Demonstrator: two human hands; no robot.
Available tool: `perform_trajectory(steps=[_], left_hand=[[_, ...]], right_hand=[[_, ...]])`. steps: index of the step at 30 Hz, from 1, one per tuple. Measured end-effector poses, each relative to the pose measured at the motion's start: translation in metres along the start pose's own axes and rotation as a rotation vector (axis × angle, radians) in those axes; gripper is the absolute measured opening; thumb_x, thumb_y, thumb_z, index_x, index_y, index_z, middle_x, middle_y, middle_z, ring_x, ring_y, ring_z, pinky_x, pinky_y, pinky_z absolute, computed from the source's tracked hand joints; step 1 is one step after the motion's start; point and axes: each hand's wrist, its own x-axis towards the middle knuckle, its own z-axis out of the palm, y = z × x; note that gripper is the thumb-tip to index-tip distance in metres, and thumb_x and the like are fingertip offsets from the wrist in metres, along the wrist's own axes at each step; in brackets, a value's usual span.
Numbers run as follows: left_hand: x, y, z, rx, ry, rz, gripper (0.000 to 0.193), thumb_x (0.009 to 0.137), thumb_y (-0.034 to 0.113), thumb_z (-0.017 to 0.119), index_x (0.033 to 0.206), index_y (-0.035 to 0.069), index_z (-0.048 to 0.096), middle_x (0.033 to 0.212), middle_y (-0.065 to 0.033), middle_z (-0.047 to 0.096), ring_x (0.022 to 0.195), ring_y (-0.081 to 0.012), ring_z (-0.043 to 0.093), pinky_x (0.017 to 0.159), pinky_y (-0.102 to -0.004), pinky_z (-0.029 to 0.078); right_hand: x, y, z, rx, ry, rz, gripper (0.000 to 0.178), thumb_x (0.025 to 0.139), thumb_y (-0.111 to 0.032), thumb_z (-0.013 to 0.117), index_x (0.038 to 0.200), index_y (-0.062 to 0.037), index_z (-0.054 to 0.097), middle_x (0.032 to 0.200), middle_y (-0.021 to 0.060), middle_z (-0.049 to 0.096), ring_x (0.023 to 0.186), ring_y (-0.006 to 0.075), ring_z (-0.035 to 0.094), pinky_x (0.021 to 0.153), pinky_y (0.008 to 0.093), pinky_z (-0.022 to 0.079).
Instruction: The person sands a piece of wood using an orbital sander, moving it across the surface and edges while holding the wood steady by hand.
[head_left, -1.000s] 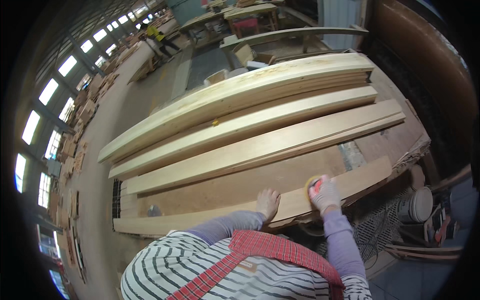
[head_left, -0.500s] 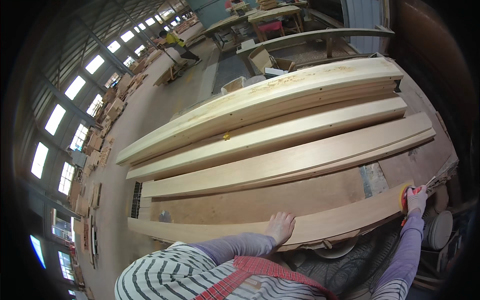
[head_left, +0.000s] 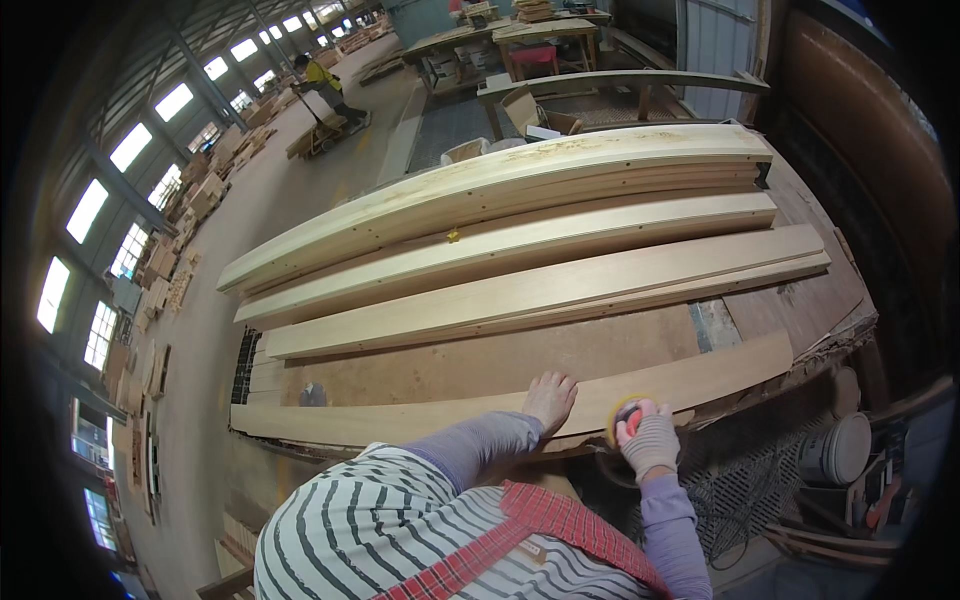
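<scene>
The grip of the right hand wraps around the round sander; it is back from the wooden plank's right end, so work returns to lower centre, beside the flat, outstretched left hand.

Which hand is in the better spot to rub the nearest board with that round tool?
Probably the right hand: it holds the round tool at the nearest board. The left hand rests on that board without a tool.
</scene>
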Motion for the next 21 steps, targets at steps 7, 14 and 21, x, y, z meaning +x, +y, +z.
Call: perform_trajectory(steps=[7, 14, 21], left_hand=[[-0.022, -0.012, -0.005, 0.013, -0.078, 0.08, 0.023, 0.097, 0.026, 0.05, 0.105, 0.009, 0.063, 0.106, -0.0113, 0.061, 0.102, -0.0303, 0.056, 0.086, -0.0442, 0.045], [-0.022, -0.011, 0.001, -0.035, -0.037, 0.076, 0.02, 0.094, 0.024, 0.052, 0.102, 0.009, 0.062, 0.101, -0.0105, 0.06, 0.097, -0.0296, 0.056, 0.083, -0.0435, 0.045], [-0.01, -0.015, 0.0, -0.03, -0.126, 0.089, 0.023, 0.095, 0.025, 0.052, 0.108, 0.009, 0.062, 0.1, -0.0099, 0.06, 0.096, -0.0285, 0.055, 0.082, -0.0423, 0.045]], right_hand=[[0.054, 0.106, -0.035, 0.103, 0.273, 0.245, 0.043, 0.078, -0.033, 0.072, 0.112, -0.0147, 0.053, 0.11, 0.0238, 0.052, 0.097, 0.0454, 0.06, 0.084, 0.05, 0.05], [0.072, 0.088, -0.04, 0.054, 0.265, 0.303, 0.043, 0.078, -0.034, 0.07, 0.109, -0.0103, 0.053, 0.112, 0.0243, 0.053, 0.099, 0.0451, 0.058, 0.084, 0.0494, 0.049], [-0.019, -0.008, 0.017, 0.028, -0.032, -0.035, 0.046, 0.077, -0.031, 0.072, 0.117, -0.019, 0.054, 0.118, 0.016, 0.049, 0.104, 0.0374, 0.058, 0.084, 0.047, 0.052]])
